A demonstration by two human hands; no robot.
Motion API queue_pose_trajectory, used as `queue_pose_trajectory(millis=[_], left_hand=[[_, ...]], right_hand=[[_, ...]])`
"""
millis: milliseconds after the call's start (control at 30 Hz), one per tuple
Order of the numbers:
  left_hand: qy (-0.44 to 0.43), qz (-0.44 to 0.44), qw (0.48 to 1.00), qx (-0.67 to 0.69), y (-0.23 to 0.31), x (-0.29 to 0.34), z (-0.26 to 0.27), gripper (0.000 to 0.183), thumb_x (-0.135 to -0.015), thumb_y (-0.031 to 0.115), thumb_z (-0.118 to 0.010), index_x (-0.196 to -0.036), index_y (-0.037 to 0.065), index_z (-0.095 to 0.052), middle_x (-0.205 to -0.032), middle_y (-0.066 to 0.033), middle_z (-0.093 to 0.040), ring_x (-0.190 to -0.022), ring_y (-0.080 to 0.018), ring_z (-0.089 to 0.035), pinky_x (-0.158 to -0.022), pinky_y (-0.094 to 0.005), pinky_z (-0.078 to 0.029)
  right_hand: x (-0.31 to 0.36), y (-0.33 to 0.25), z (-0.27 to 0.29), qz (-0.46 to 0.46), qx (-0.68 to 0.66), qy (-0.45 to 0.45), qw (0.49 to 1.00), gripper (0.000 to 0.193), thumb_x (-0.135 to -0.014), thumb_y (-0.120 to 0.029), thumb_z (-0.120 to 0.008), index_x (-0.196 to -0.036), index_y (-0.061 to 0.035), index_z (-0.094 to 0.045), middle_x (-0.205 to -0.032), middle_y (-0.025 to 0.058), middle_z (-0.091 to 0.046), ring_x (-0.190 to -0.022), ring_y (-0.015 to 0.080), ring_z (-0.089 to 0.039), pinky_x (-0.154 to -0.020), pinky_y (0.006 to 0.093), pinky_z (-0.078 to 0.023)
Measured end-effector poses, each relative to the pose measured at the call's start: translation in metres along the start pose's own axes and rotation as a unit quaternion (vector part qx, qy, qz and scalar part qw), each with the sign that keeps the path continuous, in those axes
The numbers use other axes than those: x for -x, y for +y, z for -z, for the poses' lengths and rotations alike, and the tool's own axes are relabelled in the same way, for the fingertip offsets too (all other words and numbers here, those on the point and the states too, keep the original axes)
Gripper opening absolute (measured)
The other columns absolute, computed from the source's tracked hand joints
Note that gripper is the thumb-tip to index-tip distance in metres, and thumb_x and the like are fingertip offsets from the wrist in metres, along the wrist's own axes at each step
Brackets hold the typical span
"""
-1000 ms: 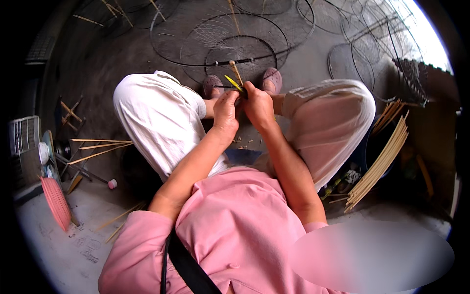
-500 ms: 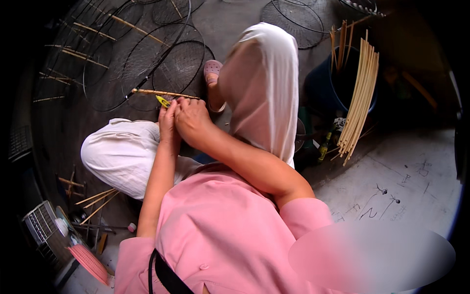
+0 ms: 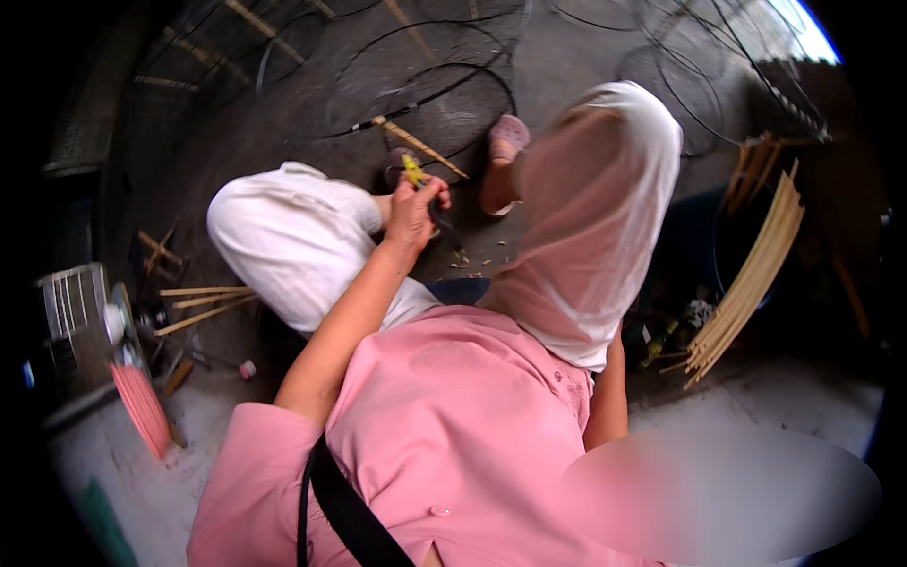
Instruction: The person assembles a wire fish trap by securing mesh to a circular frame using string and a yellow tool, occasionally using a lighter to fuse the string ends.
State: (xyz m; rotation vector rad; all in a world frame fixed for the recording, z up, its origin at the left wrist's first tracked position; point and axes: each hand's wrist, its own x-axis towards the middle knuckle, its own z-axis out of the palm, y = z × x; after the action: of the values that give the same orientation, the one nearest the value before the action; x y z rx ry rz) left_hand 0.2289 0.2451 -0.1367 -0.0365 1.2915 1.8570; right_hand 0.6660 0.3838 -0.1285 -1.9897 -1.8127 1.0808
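My left hand (image 3: 414,215) is between my knees, its fingers closed round a small hand tool (image 3: 413,172) with a pointed yellow end. Something dark and curved shows below the fingers; whether it belongs to the tool I cannot tell. Just beyond the hand, a short bamboo stick (image 3: 420,147) lies across a thin black hoop (image 3: 444,85) with netting. My right forearm (image 3: 609,397) passes down beside my right thigh, and the hand is hidden behind the leg.
Several black hoops with sticks spread over the floor ahead. On the right, a bundle of thin bamboo sticks (image 3: 751,283) leans by a dark blue bucket (image 3: 694,241). Loose sticks (image 3: 203,300), a pink basket (image 3: 142,411) and a small fan (image 3: 113,321) are at left.
My right hand has left the left hand and gone down to the right, out of sight behind my leg. The left hand still grips the yellow-ended tool. The whole view has shifted.
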Motion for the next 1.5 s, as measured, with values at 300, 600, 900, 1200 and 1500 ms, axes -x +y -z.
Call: queue_pose_trajectory(millis=[300,600,900,1200,1500], left_hand=[[0.046,0.088,0.994,0.033,0.034,0.028,0.075,0.022,-0.105,0.006,-0.077,-0.125,0.005,-0.07,-0.099,-0.0075,-0.074,-0.079,-0.0167,-0.07,-0.07,-0.0339,-0.058],[0.101,0.129,0.986,-0.015,0.046,0.011,0.107,0.045,-0.1,0.011,-0.086,-0.139,0.011,-0.063,-0.082,0.0026,-0.058,-0.057,-0.011,-0.051,-0.052,-0.0308,-0.039],[0.078,0.119,0.989,-0.043,0.047,0.003,0.137,0.016,-0.105,0.018,-0.082,-0.113,0.004,-0.079,-0.086,-0.0006,-0.07,-0.059,-0.0103,-0.058,-0.05,-0.0287,-0.043],[0.023,-0.196,0.905,-0.376,0.111,0.065,0.145,0.02,-0.112,0.015,-0.069,-0.108,-0.003,-0.078,-0.09,-0.011,-0.078,-0.062,-0.0142,-0.07,-0.058,-0.0312,-0.054],[-0.012,-0.332,0.732,-0.595,0.114,-0.013,0.143,0.019,-0.104,0.018,-0.076,-0.093,0.002,-0.074,-0.137,-0.0101,-0.075,-0.097,-0.0363,-0.077,-0.082,-0.0431,-0.062]], right_hand=[[0.107,-0.089,-0.052,0.085,-0.018,-0.099,0.991,0.045,-0.109,-0.009,-0.062,-0.149,-0.0069,-0.042,-0.118,0.0181,-0.07,-0.09,0.0228,-0.066,-0.086,0.0348,-0.055],[0.148,-0.203,-0.031,0.18,-0.039,-0.124,0.975,0.064,-0.109,-0.005,-0.057,-0.166,-0.009,-0.028,-0.131,0.0174,-0.069,-0.092,0.0172,-0.062,-0.089,0.0313,-0.053],[0.202,-0.325,0.045,0.335,-0.116,0.04,0.934,0.077,-0.11,-0.003,-0.053,-0.178,-0.01,-0.019,-0.141,0.0174,-0.069,-0.093,0.0138,-0.061,-0.09,0.0293,-0.053],[0.137,-0.336,-0.17,0.343,0.179,-0.346,0.855,0.044,-0.11,-0.016,-0.064,-0.152,-0.0016,-0.06,-0.122,0.0222,-0.075,-0.09,0.0269,-0.076,-0.078,0.0388,-0.06],[0.049,-0.362,-0.245,0.054,-0.192,-0.604,0.772,0.046,-0.11,-0.007,-0.063,-0.155,0.0014,-0.06,-0.112,0.0091,-0.075,-0.073,0.0142,-0.067,-0.06,0.0293,-0.053]])
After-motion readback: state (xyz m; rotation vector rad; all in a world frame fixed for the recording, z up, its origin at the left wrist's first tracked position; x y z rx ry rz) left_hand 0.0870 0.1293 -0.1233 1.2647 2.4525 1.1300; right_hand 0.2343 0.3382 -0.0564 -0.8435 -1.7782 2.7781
